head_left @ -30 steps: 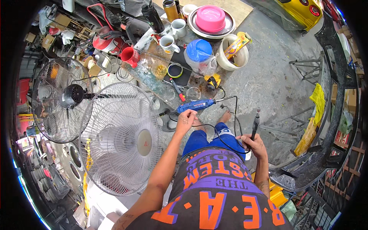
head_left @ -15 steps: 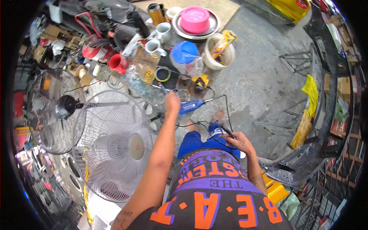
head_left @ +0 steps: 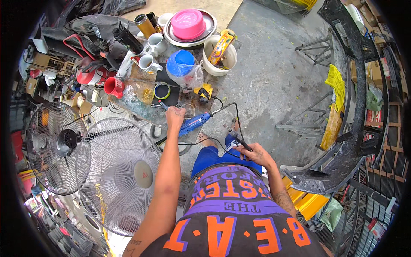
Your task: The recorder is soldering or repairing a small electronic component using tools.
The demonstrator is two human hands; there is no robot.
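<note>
My left hand point(head_left: 175, 115) reaches onto the cluttered table point(head_left: 137, 105), its fingers closed on a slim hand tool point(head_left: 162, 104) that is partly hidden by the hand. Just right of it lies a blue rotary tool point(head_left: 193, 124) with a cable and flexible shaft. My right hand point(head_left: 254, 154), near my right thigh, grips the black handpiece point(head_left: 245, 144) on that shaft. A tape roll point(head_left: 162, 96) and a yellow-and-black tool point(head_left: 203, 93) lie above my left hand.
Two standing fans point(head_left: 143, 173) are at the left. Mugs point(head_left: 147, 64), a bucket point(head_left: 220, 68) and a pink basin point(head_left: 187, 23) crowd the table. At the right, a black curved bumper-like part point(head_left: 355, 128) stands by metal stands point(head_left: 314, 51) and a yellow cloth point(head_left: 334, 85).
My left hand has moved forward from beside the blue tool to the hand tool on the table. My right hand has tilted the handpiece from upright to pointing forward-left. The view has shifted.
</note>
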